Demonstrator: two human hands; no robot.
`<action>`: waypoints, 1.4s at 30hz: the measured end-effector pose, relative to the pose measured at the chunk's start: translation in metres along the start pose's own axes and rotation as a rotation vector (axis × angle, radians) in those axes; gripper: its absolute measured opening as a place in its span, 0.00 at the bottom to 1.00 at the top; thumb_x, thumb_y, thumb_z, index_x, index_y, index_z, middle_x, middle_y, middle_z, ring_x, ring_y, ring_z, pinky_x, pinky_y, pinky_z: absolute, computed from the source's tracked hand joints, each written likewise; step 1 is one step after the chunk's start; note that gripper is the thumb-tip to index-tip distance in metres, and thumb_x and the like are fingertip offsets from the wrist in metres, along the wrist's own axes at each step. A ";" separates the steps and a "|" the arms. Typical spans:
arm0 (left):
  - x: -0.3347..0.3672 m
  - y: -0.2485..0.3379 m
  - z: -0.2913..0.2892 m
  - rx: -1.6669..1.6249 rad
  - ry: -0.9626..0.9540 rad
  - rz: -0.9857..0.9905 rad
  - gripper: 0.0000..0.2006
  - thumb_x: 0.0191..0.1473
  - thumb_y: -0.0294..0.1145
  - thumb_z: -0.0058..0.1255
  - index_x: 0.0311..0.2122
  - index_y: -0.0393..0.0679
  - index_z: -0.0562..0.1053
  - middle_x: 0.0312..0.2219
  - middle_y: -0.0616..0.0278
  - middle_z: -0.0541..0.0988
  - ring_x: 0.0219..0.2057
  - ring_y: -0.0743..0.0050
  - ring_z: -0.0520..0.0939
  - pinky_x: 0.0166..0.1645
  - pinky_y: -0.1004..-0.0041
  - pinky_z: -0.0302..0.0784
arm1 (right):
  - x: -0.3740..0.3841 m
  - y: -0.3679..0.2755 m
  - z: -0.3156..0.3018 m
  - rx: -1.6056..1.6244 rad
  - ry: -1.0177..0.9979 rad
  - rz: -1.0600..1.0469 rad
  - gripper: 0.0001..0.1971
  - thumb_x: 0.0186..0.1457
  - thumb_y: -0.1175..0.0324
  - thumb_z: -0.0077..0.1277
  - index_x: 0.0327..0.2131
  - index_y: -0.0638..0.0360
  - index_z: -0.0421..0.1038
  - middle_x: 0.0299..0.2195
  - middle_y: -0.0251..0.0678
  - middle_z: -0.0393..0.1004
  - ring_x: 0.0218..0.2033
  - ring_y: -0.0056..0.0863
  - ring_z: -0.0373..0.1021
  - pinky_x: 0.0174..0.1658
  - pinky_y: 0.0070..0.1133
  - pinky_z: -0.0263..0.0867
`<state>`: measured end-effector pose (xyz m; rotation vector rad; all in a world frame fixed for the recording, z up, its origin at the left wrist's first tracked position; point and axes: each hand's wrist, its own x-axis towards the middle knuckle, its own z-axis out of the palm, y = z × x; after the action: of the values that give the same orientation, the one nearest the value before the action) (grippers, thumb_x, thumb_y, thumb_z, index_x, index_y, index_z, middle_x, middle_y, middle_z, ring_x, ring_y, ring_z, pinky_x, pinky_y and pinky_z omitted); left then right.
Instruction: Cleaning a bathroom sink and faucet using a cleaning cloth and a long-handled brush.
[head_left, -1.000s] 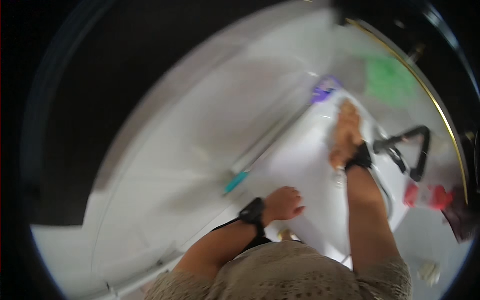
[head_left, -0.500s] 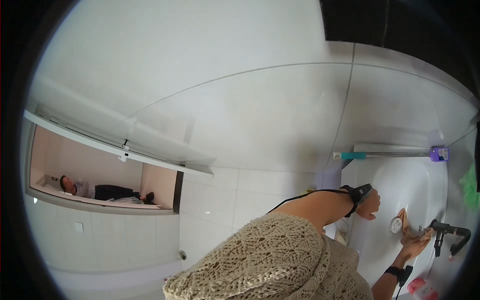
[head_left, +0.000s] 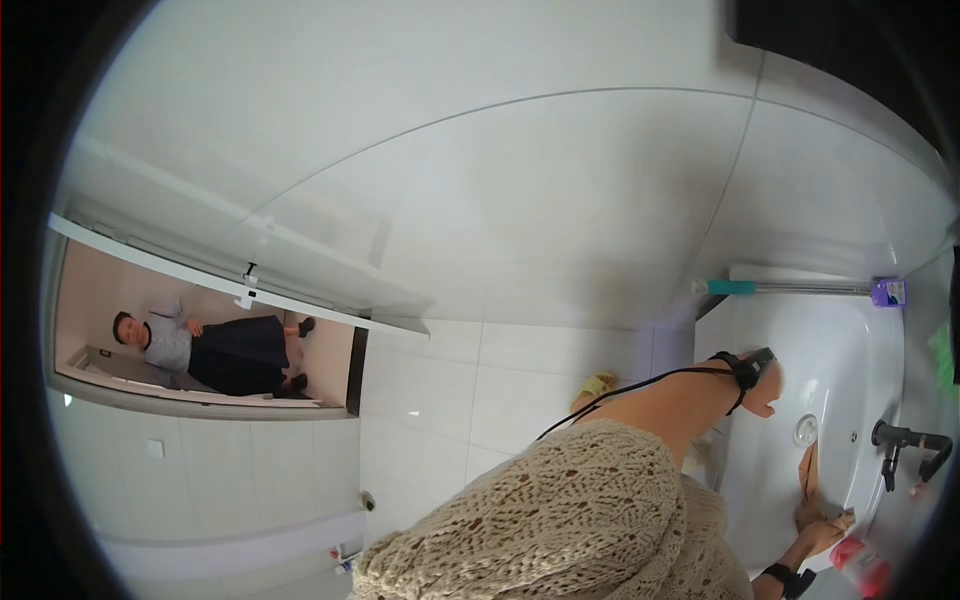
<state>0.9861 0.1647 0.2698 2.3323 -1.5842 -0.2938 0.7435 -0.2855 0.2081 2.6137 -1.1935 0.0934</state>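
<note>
Right hand [head_left: 824,538]: low in the white basin [head_left: 745,490], on the near side of the black faucet [head_left: 912,437]. Its fingers appear pinched around a brown cloth [head_left: 808,482], part of it bunched beside the knuckles, the rest trailing as a limp strip toward the drain [head_left: 806,430]. Exact finger placement is too small to tell.

Left hand [head_left: 764,390]: over the other end of the basin, nothing visible in it. Whether its fingers are spread or pressed together I cannot tell; the hand is blurred and a black wrist device [head_left: 756,368] covers part of it.

Step in hand, my judgement: handling the cloth inside the basin, one-handed. Wiping or gathering? The pose alone does not settle it. Next move, judged likewise: it calls for a firm hold on the bunched part and some care with the loose tail, which could snag at the drain.

Surroundings: a pole with a teal grip [head_left: 730,288] lies along the basin's far edge, a purple piece [head_left: 888,292] at its end; a pink packet [head_left: 862,568] sits just beside the right hand. (A second person [head_left: 235,352] stands in the doorway, well apart.)
</note>
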 end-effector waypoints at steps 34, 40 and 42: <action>-0.023 0.008 -0.045 -0.084 0.077 0.069 0.16 0.54 0.36 0.40 0.24 0.43 0.79 0.27 0.53 0.81 0.33 0.54 0.80 0.40 0.57 0.76 | -0.330 -0.200 -0.213 0.852 0.075 0.282 0.24 0.56 0.76 0.35 0.58 0.64 0.59 0.55 0.48 0.65 0.57 0.39 0.62 0.62 0.29 0.52; -0.024 0.020 -0.062 -0.138 0.120 0.001 0.19 0.58 0.40 0.38 0.26 0.41 0.77 0.28 0.56 0.80 0.35 0.57 0.79 0.41 0.58 0.75 | -0.311 -0.246 -0.226 0.688 0.066 0.127 0.25 0.48 0.75 0.49 0.52 0.70 0.61 0.50 0.55 0.65 0.51 0.53 0.62 0.56 0.37 0.56; -0.023 0.018 -0.062 -0.169 0.141 -0.007 0.19 0.59 0.41 0.37 0.26 0.41 0.77 0.28 0.56 0.80 0.35 0.57 0.79 0.41 0.58 0.74 | -0.303 -0.270 -0.222 0.675 0.047 0.073 0.26 0.50 0.71 0.52 0.53 0.70 0.61 0.53 0.53 0.62 0.56 0.51 0.58 0.62 0.40 0.49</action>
<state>0.9826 0.1886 0.3344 2.1797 -1.4274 -0.2488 0.7579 0.1645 0.3136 3.0910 -1.4303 0.6752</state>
